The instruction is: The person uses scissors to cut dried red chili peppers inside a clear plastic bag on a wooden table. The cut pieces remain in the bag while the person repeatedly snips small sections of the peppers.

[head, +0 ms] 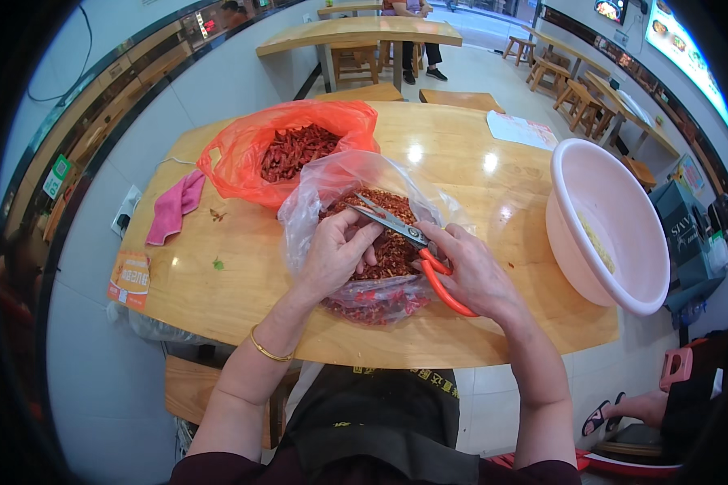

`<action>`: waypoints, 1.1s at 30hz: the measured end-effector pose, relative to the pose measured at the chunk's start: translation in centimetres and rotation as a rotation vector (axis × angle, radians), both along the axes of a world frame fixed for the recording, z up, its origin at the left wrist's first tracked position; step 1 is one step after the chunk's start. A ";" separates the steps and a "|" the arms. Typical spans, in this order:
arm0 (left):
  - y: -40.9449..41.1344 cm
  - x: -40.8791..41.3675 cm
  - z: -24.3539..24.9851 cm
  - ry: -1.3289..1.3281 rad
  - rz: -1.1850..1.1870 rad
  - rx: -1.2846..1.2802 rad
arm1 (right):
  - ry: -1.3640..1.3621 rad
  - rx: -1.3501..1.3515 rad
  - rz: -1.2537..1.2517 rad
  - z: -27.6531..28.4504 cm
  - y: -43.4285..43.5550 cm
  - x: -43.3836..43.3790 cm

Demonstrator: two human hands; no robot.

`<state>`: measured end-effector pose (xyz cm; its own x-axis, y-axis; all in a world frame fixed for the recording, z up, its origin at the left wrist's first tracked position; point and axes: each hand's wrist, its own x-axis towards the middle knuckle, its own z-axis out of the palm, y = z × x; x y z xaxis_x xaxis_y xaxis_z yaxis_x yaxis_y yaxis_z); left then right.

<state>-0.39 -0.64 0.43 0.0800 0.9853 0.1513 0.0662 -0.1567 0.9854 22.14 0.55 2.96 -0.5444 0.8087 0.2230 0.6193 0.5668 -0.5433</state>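
My right hand (470,267) grips scissors with orange-red handles (443,291), their dark blades (394,221) parted and pointing up and left. Close beneath the blades is my left hand (343,248), thumb and fingers drawn together; whatever may be between them is too small to make out. Both hands are over a clear plastic bag (315,173), spread wide and filled with cut dried red chili pieces (394,200). Behind it, touching, stands a red plastic bag (236,163) of whole dried red chilies (297,148).
A pink-white plastic basin (561,230) with pale yellowish pieces (597,242) inside stands tilted at the wooden table's (236,309) right end. A pink cloth (176,206) and an orange printed card (128,280) lie left. One person sits beyond the table; another person's leg (643,409) shows at lower right.
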 end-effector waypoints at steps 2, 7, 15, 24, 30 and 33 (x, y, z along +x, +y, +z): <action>0.1 -0.3 -0.2 0.014 -0.025 -0.020 | -0.007 -0.014 0.014 -0.1 0.2 0.1; -0.1 0.2 0.0 -0.152 -0.062 -0.079 | 0.009 0.003 0.031 -0.1 0.5 0.1; 0.5 -0.1 -1.1 -0.236 -0.045 -0.032 | -0.023 0.092 0.011 -0.2 0.3 -0.1; 0.3 -0.1 -0.9 -0.175 -0.021 -0.041 | 0.020 0.118 0.045 -0.4 0.4 -0.2; 0.1 0.3 -0.6 -0.190 -0.029 -0.039 | -0.018 -0.001 -0.002 -0.1 0.0 -0.3; 0.2 0.1 -0.6 -0.171 -0.035 -0.040 | 0.011 -0.080 -0.004 0.4 -0.1 -0.5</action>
<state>-0.31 -0.48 -0.21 0.0911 0.9878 0.1264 -0.1081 -0.1164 0.9873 21.65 0.42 3.39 -0.5388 0.8264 0.1635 0.6151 0.5186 -0.5939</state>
